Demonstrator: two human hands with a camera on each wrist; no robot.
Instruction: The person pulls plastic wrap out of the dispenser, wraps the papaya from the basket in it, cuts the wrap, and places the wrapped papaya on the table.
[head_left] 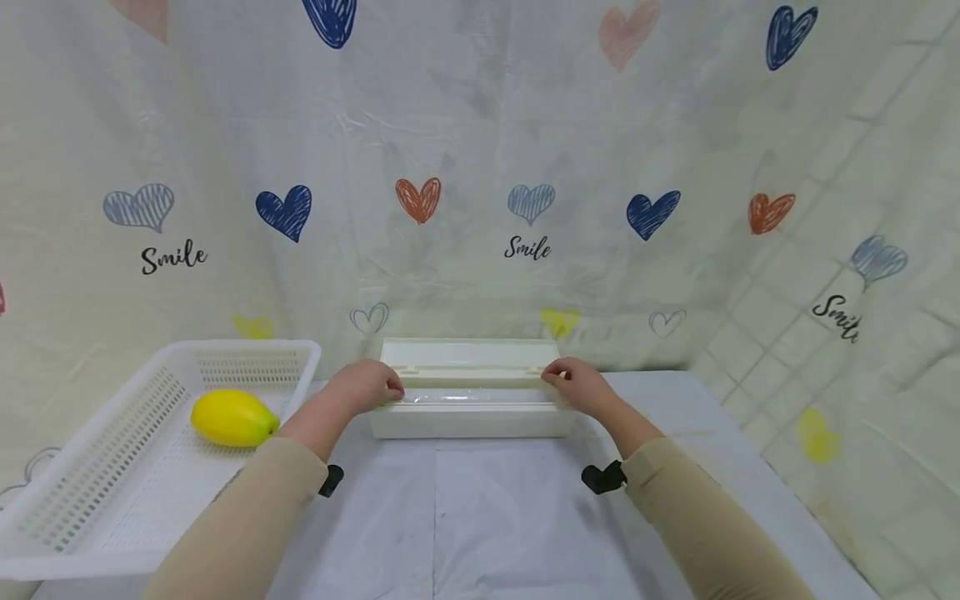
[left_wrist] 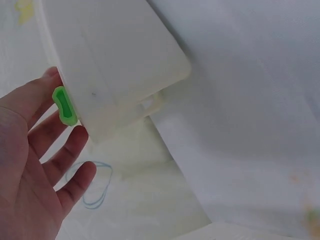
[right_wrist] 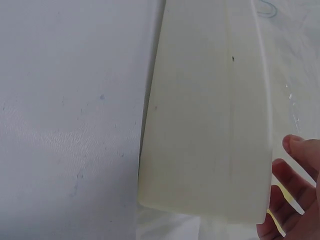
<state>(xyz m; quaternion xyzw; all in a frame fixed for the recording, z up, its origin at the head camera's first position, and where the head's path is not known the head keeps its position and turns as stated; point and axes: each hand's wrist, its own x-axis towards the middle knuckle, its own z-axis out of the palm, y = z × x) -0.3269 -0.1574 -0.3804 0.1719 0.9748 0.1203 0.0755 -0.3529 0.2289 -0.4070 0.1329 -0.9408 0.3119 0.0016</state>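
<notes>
A white plastic wrap dispenser (head_left: 471, 422) sits at the table's back with its lid (head_left: 471, 353) raised. Clear plastic wrap (head_left: 476, 396) stretches across its opening, catching the light. My left hand (head_left: 366, 385) is at the left end, thumb and forefinger pinching the wrap's edge beside a green slider piece (left_wrist: 65, 106). At the other end, my right hand (head_left: 581, 385) pinches the wrap with thumb and forefinger. In the right wrist view the dispenser's front wall (right_wrist: 205, 120) hides part of the right fingers (right_wrist: 285, 172), and glints of film show above the thumb.
To the left stands a white perforated basket (head_left: 97, 442) holding a yellow papaya-like fruit (head_left: 233, 417). A white cloth or sheet covers the table (head_left: 480, 517). A curtain (head_left: 480, 125) printed with hearts hangs close behind the dispenser and along the right side.
</notes>
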